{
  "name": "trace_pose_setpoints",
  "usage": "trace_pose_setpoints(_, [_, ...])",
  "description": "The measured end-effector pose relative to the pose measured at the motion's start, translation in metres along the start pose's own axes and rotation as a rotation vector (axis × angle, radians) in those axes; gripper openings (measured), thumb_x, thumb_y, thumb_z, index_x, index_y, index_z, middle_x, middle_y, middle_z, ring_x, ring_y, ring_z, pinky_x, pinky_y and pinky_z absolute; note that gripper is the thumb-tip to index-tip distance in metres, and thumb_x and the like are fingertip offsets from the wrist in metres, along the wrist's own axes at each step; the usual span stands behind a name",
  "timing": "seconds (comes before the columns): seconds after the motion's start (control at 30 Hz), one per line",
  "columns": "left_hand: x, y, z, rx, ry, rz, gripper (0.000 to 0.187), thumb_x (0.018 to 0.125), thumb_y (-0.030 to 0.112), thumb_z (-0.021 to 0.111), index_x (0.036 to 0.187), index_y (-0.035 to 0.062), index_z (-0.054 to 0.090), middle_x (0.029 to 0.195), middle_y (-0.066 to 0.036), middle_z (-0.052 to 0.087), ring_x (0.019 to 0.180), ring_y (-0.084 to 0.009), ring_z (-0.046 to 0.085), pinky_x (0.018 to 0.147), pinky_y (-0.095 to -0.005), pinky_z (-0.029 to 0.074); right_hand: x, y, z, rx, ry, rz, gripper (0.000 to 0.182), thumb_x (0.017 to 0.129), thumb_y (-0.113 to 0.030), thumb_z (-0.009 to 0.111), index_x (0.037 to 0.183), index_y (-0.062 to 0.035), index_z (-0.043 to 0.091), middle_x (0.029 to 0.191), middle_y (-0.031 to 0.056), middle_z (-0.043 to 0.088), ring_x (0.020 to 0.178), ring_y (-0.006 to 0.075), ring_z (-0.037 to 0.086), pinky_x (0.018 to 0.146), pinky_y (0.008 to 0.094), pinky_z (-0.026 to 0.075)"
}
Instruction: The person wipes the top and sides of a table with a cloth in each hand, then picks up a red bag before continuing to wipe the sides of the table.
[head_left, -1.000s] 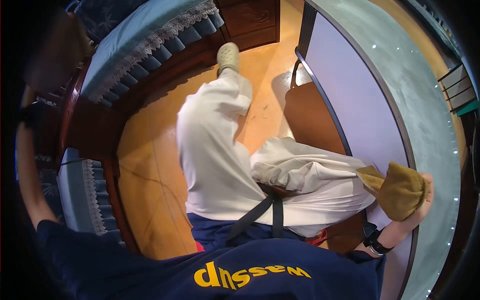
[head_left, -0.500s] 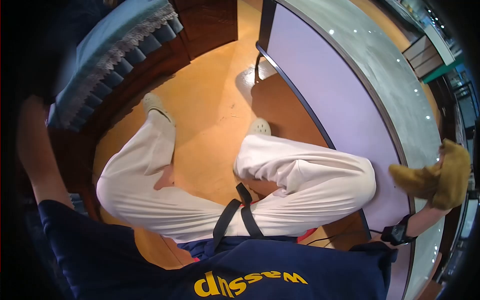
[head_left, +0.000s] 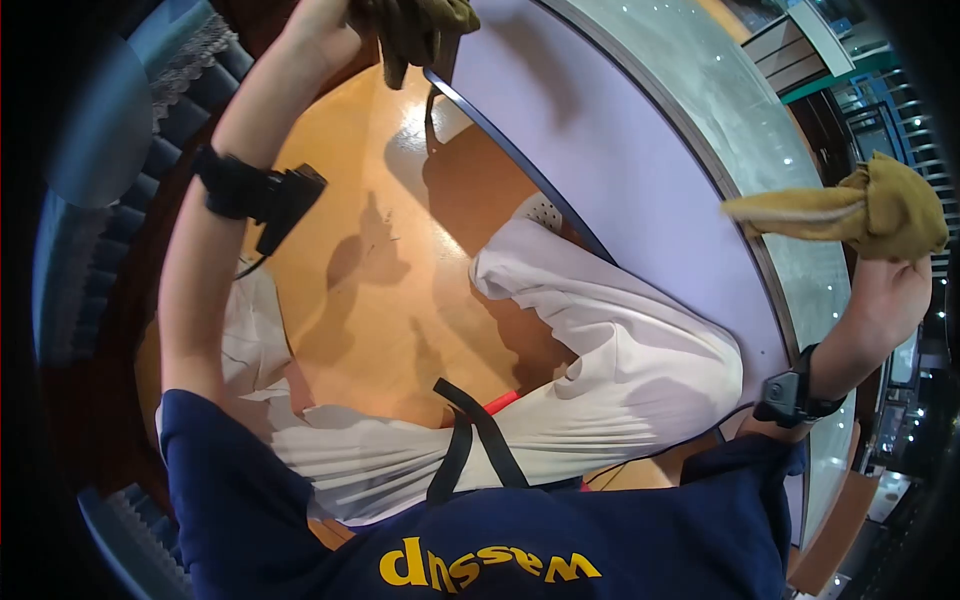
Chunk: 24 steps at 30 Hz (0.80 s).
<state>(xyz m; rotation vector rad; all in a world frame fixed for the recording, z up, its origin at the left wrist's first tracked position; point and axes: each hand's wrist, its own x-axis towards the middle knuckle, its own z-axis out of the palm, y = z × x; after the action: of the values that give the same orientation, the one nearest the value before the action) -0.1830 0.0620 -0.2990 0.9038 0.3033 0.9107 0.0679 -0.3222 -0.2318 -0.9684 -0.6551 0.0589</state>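
Note:
My left hand (head_left: 420, 32), in a dark olive-brown work glove, reaches up to the top edge of the view. Its gloved fingers hang apart, close to the top corner of the pale lilac panel (head_left: 590, 130), and part of the hand is cut off by the frame. On the right, my right hand (head_left: 865, 212) wears a mustard-brown glove and is raised with the wrist bent. Its fingers point left, stretched out over the edge of the grey glossy tabletop (head_left: 745, 110). Nothing shows in it. Black straps with small devices (head_left: 290, 205) sit on both wrists.
Below are my legs in white trousers (head_left: 620, 340), spread apart over the orange floor (head_left: 340, 300). A blue frilled cloth (head_left: 195, 100) covers furniture on the left. Black straps (head_left: 480, 440) hang at my waist. A white and green cabinet (head_left: 800, 50) stands at the upper right.
My left arm has swung up and inward from the far left, bringing its gloved hand into view. My right hand has risen, its fingers now pointing left. The view has shifted slightly.

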Motion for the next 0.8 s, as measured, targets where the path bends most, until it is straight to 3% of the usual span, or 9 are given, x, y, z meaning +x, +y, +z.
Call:
trace_pose_setpoints(0.07, [0.029, -0.039, -0.025, 0.033, -0.148, 0.103, 0.04, 0.097, 0.038, 0.033, 0.107, 0.0047, 0.052, 0.096, -0.007, 0.061, 0.092, -0.0218, 0.059, 0.086, -0.0352, 0.048, -0.017, 0.015, 0.044, -0.018, 0.195, -0.059, 0.034, 0.091, -0.007, 0.037, 0.121, 0.0066, 0.042, 0.132, 0.021, 0.04, 0.119, 0.0309, 0.044, 0.105, 0.0437, 0.03])
trace_pose_setpoints(0.1, [0.05, -0.065, -0.055, 0.08, -0.061, 0.037, 0.024, 0.091, 0.009, 0.037, 0.103, 0.0019, 0.056, 0.106, -0.013, 0.059, 0.099, -0.0231, 0.058, 0.085, -0.0353, 0.047, 0.001, 0.009, -0.003, 0.3, -0.403, 0.257, 0.032, 0.09, -0.004, 0.039, 0.119, 0.0075, 0.044, 0.128, 0.0198, 0.044, 0.118, 0.0287, 0.045, 0.105, 0.0407, 0.03])
trace_pose_setpoints(0.13, [0.043, -0.086, -0.042, 0.099, -0.021, 0.079, 0.033, 0.095, 0.014, 0.027, 0.114, 0.002, 0.052, 0.109, -0.011, 0.058, 0.101, -0.0197, 0.056, 0.089, -0.0337, 0.045, -0.002, 0.011, 0.003, 0.289, -0.393, 0.258, 0.032, 0.09, -0.004, 0.039, 0.119, 0.0075, 0.044, 0.128, 0.0198, 0.044, 0.118, 0.0287, 0.045, 0.105, 0.0407, 0.03])
trace_pose_setpoints(0.2, [0.021, -0.118, -0.006, 0.221, 0.096, 0.081, 0.036, 0.094, 0.009, 0.027, 0.123, 0.0018, 0.047, 0.116, -0.011, 0.056, 0.107, -0.0201, 0.054, 0.094, -0.0316, 0.041, -0.011, 0.026, 0.037, -0.01, 0.142, 0.127, 0.03, 0.088, -0.001, 0.043, 0.116, 0.0086, 0.046, 0.122, 0.0194, 0.05, 0.116, 0.0271, 0.048, 0.102, 0.0374, 0.035])
trace_pose_setpoints(0.33, [0.011, -0.215, -0.01, 0.723, -0.092, 0.755, 0.055, 0.08, 0.015, 0.05, 0.134, 0.0124, 0.039, 0.102, -0.011, 0.056, 0.1, -0.0258, 0.052, 0.091, -0.0343, 0.04, -0.013, 0.043, 0.018, -0.052, 0.291, 0.058, 0.027, 0.085, 0.001, 0.05, 0.111, 0.0085, 0.05, 0.113, 0.0177, 0.056, 0.109, 0.0253, 0.053, 0.097, 0.0351, 0.041])
trace_pose_setpoints(0.53, [-0.069, -0.26, 0.013, 1.151, -1.036, 0.208, 0.052, 0.078, 0.026, 0.054, 0.126, 0.0109, 0.045, 0.092, -0.011, 0.055, 0.086, -0.0269, 0.053, 0.08, -0.0406, 0.043, -0.006, 0.074, 0.012, -0.275, 0.395, 0.082, 0.032, 0.088, -0.007, 0.051, 0.117, 0.0061, 0.047, 0.116, 0.0144, 0.054, 0.11, 0.025, 0.051, 0.099, 0.0394, 0.04])
trace_pose_setpoints(0.6, [-0.081, -0.302, 0.014, 1.653, -1.022, 0.821, 0.045, 0.082, 0.028, 0.053, 0.125, 0.0149, 0.047, 0.115, -0.008, 0.056, 0.109, -0.0261, 0.051, 0.094, -0.0426, 0.037, -0.009, 0.08, 0.014, -0.279, 0.386, 0.149, 0.029, 0.089, -0.007, 0.049, 0.115, 0.0054, 0.048, 0.115, 0.0142, 0.053, 0.11, 0.0238, 0.05, 0.097, 0.0367, 0.04])
trace_pose_setpoints(0.63, [-0.081, -0.33, -0.013, 0.933, -0.878, 0.49, 0.039, 0.081, 0.027, 0.055, 0.118, 0.0156, 0.051, 0.115, -0.007, 0.055, 0.108, -0.0267, 0.05, 0.091, -0.0424, 0.038, -0.011, 0.082, 0.021, -0.336, 0.392, 0.122, 0.029, 0.091, -0.009, 0.046, 0.117, 0.0041, 0.047, 0.117, 0.0137, 0.053, 0.112, 0.0244, 0.049, 0.099, 0.039, 0.039])
trace_pose_setpoints(0.8, [-0.061, -0.287, -0.025, 1.112, -0.719, 0.389, 0.038, 0.08, 0.026, 0.056, 0.116, 0.0139, 0.053, 0.119, -0.008, 0.053, 0.11, -0.0292, 0.048, 0.093, -0.0448, 0.036, -0.007, 0.074, 0.004, -0.244, 0.321, 0.215, 0.03, 0.091, -0.01, 0.047, 0.117, 0.0041, 0.047, 0.12, 0.0151, 0.052, 0.114, 0.0247, 0.048, 0.1, 0.0414, 0.039])
